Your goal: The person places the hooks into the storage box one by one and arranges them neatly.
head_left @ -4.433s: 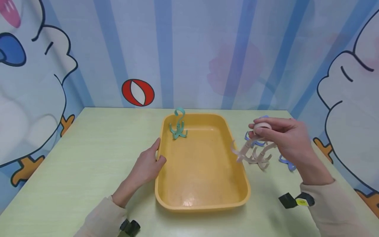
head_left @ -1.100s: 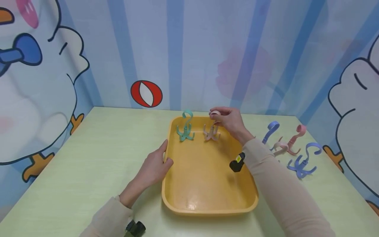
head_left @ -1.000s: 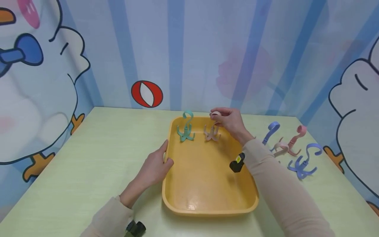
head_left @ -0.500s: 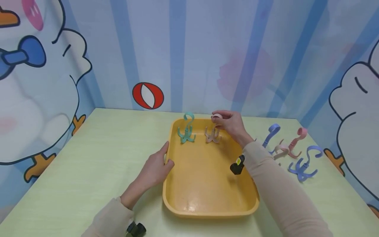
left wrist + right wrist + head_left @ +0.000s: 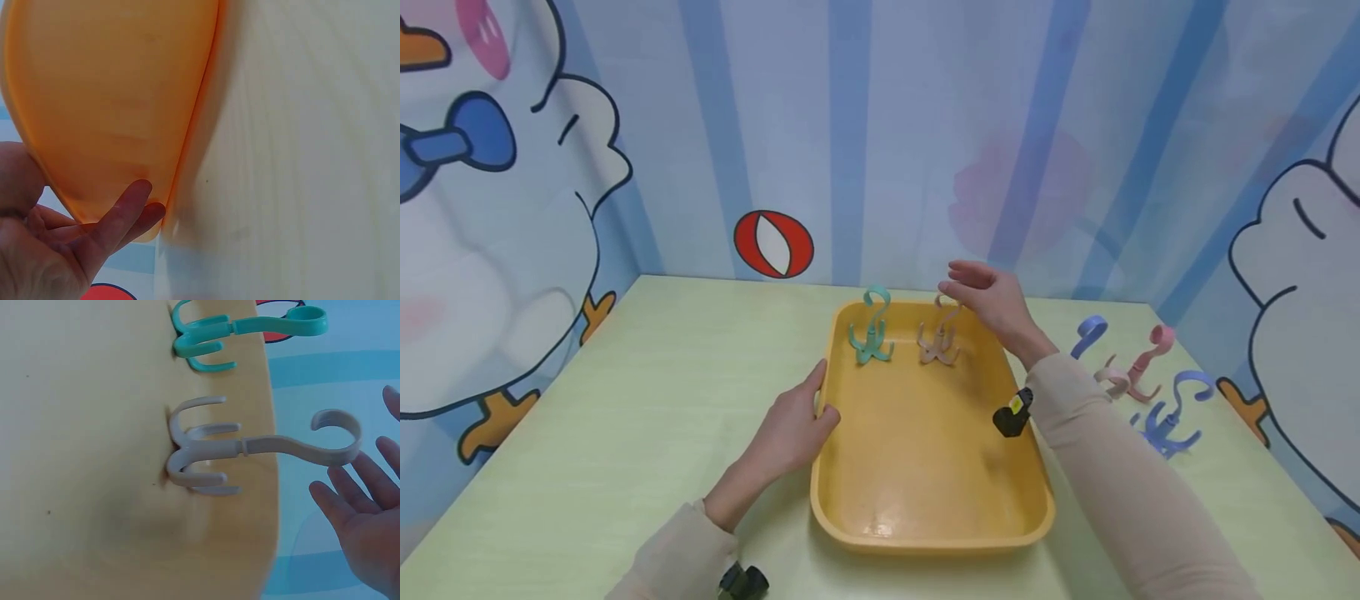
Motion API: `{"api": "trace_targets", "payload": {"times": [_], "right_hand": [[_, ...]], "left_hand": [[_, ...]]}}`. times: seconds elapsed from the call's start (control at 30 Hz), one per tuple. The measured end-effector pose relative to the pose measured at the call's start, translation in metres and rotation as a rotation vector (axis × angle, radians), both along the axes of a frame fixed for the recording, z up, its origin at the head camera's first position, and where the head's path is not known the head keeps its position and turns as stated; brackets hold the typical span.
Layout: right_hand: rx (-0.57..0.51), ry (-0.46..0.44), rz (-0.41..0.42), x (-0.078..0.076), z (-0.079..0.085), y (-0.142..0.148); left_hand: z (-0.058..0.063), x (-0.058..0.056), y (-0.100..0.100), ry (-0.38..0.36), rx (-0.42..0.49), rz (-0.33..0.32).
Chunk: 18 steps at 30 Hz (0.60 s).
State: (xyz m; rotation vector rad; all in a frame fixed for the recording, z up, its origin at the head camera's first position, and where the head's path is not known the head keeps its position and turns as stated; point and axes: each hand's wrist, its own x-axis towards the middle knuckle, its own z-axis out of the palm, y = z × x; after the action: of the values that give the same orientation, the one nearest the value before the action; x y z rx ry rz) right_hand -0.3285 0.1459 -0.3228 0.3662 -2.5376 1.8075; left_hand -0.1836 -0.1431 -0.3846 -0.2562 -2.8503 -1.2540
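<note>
In the head view, the left rim of the yellow tray is gripped by the left hand. The beige hook is stood in the tray's far part, parted by a gap from the green hook at its left. A wide stretch of tray floor is spread between both hooks and the near rim; the right rim is crossed by the right forearm. To the right, four more hooks are grouped on the table.

In the left wrist view, fingers are seen laid along the tray's outer wall, hidden from the head.

In the right wrist view, the right hand is shown released, fingers spread beside the hook's curl; whether a fingertip is touching cannot be told. The hook's long axis is held upright, prongs turned up, curl bent over leftward.
</note>
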Motion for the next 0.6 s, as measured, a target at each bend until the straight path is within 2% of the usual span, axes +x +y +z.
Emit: {"api": "trace_targets", "payload": {"times": [0.23,0.6], "right_hand": [[0.013,0.022,-0.021,0.009,0.013,0.005],[-0.001,0.058,-0.072,0.027,0.014,0.020]], "left_hand": [[0.001,0.001,0.000,-0.008,0.004,-0.004],[0.001,-0.001,0.001,-0.025,0.003,0.001]]}}
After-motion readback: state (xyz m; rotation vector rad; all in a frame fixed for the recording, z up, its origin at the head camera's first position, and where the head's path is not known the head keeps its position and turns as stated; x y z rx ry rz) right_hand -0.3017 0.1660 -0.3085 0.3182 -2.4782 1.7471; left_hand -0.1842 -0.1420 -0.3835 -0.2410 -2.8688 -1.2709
